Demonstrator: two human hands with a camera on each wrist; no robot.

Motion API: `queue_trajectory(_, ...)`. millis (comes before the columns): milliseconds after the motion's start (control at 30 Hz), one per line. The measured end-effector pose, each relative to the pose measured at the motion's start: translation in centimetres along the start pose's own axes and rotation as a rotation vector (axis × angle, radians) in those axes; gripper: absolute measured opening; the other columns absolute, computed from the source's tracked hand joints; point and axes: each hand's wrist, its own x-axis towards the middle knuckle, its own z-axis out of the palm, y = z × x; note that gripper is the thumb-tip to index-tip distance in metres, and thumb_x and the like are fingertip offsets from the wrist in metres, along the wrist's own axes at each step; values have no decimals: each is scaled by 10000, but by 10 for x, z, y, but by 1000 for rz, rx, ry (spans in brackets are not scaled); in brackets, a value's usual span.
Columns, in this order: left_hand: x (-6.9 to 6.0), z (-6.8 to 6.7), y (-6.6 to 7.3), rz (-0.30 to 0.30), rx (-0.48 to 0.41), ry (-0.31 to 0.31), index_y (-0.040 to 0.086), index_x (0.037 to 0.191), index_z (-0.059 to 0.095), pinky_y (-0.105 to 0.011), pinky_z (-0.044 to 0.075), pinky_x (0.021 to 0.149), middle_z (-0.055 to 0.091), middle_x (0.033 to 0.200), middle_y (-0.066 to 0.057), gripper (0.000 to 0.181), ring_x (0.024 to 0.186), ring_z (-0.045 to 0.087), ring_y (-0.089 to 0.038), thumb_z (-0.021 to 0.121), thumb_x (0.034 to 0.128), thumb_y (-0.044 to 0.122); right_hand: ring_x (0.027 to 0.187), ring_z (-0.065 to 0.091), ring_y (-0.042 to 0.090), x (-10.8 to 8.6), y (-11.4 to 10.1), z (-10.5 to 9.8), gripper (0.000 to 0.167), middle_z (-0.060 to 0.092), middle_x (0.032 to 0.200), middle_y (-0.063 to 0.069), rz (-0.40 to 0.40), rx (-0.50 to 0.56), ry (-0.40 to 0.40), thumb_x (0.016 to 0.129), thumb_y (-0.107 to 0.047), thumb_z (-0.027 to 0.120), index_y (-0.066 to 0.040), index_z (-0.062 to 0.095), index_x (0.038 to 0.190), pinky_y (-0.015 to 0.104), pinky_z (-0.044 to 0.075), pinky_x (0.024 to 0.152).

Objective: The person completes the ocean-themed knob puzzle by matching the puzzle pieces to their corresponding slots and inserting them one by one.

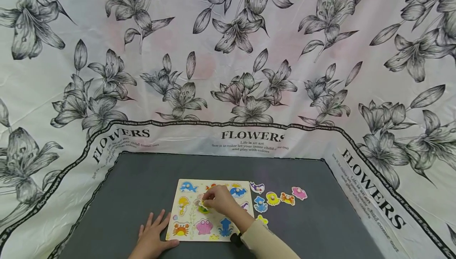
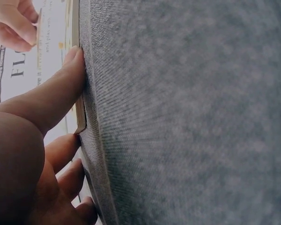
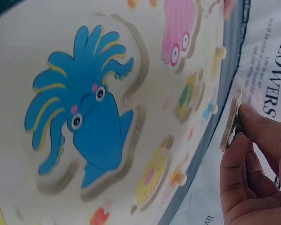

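Observation:
A pale wooden peg puzzle board with sea-animal pictures lies on the dark table. My left hand rests at its lower left corner, fingers spread, and the thumb touches the near edge. Above the middle of the board, my right hand pinches the knob of a thin wooden puzzle piece. In the right wrist view that piece shows edge-on, so its picture is hidden. Under the hand lies a green turtle-like shape. The blue squid picture sits in a bare recess near the wrist.
Right of the board lie several loose pieces: a purple whale, a blue squid, a yellow round animal, an orange crab, a pink shell and a yellow star. A flower-printed cloth surrounds the table.

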Motion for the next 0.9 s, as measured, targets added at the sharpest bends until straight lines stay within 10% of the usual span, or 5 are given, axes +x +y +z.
queue_trajectory(900,-4,-2,4,2,-24,22,68,1530,446,-812,49,1101,277,1627,-248,1101,1487,48,-587,864,662,601,655,542,76,8,5,25,64,651,736,-107,56,12,-74,858,-90,810,-128,781,816,198,491,583)
